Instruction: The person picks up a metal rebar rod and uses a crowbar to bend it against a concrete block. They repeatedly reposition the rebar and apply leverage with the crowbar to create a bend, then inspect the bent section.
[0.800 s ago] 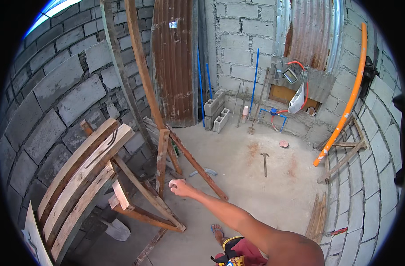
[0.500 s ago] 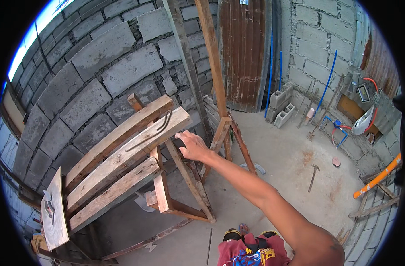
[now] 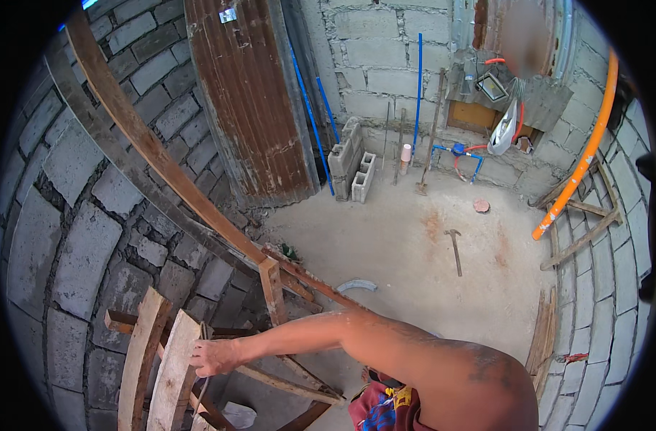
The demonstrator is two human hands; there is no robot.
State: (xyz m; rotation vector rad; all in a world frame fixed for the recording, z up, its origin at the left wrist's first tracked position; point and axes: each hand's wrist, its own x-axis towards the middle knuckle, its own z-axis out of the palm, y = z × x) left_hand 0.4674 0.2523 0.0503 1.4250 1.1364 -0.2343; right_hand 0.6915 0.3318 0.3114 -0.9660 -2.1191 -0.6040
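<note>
Head camera shows, at far left, a grey block wall (image 3: 91, 241); next, wooden beams (image 3: 173, 372); beside one beam's end, a thin bent rod (image 3: 204, 331), which the right hand (image 3: 214, 357) grasps with curled fingers; farther right, a hammer (image 3: 455, 251) on the floor (image 3: 407, 287), then an orange pipe (image 3: 582, 159).

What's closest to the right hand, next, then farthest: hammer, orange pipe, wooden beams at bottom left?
Nearest the right hand first:
1. Wooden beams: bottom left, just beside it.
2. Hammer: on the floor, to its right.
3. Orange pipe: far right, slanting.
</note>
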